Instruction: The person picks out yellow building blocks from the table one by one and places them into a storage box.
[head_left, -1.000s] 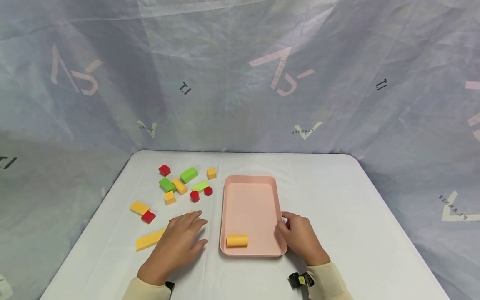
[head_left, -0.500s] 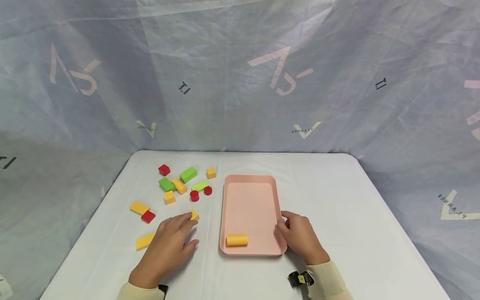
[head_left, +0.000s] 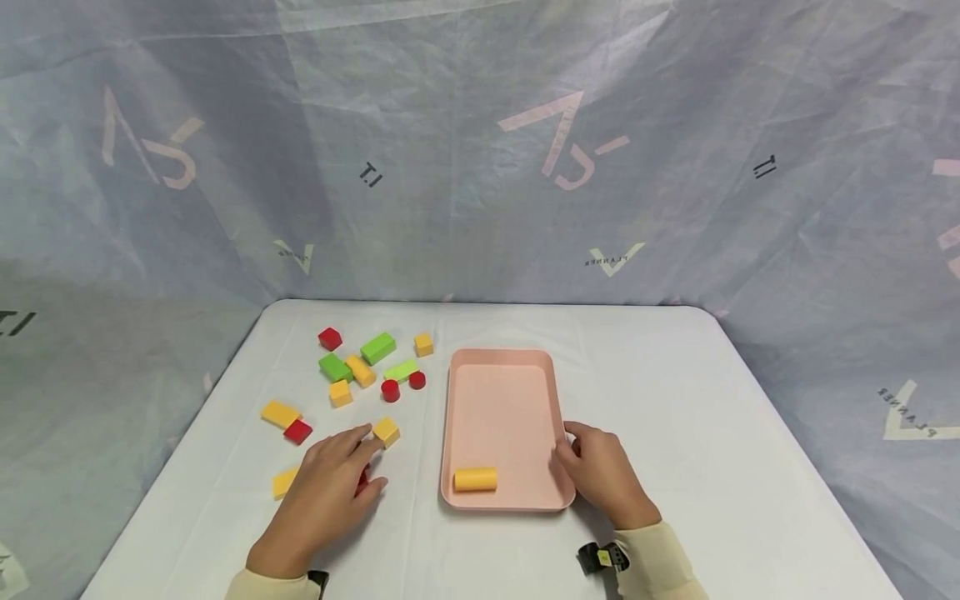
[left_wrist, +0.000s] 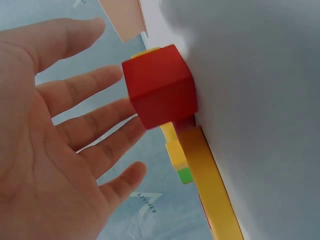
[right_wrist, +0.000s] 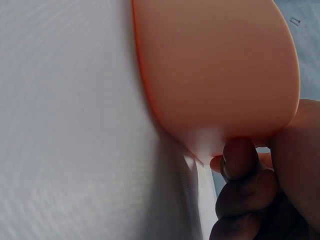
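Observation:
My left hand (head_left: 322, 492) hovers over the left front of the table, fingers spread and fairly straight. In the left wrist view a red block (left_wrist: 160, 85) stands just beyond its fingertips; the head view shows only a sliver of it behind the fingers. A yellow cube (head_left: 386, 432) lies right by the index fingertip. A long yellow block (left_wrist: 212, 185) is partly covered by this hand in the head view. My right hand (head_left: 600, 475) grips the right rim of a pink tray (head_left: 502, 400), thumb over the edge. A yellow cylinder (head_left: 476, 479) lies in the tray's near left corner.
Green blocks (head_left: 378, 347), small red cylinders (head_left: 390, 391) and several yellow and red pieces lie scattered at the back left. Farther left, a red block (head_left: 297, 432) touches a yellow one (head_left: 281, 414). A grey printed curtain (head_left: 480, 167) hangs behind the table.
My left hand has moved left and slightly toward me, uncovering the yellow cube and covering more of the long yellow block. The right hand and tray stay put.

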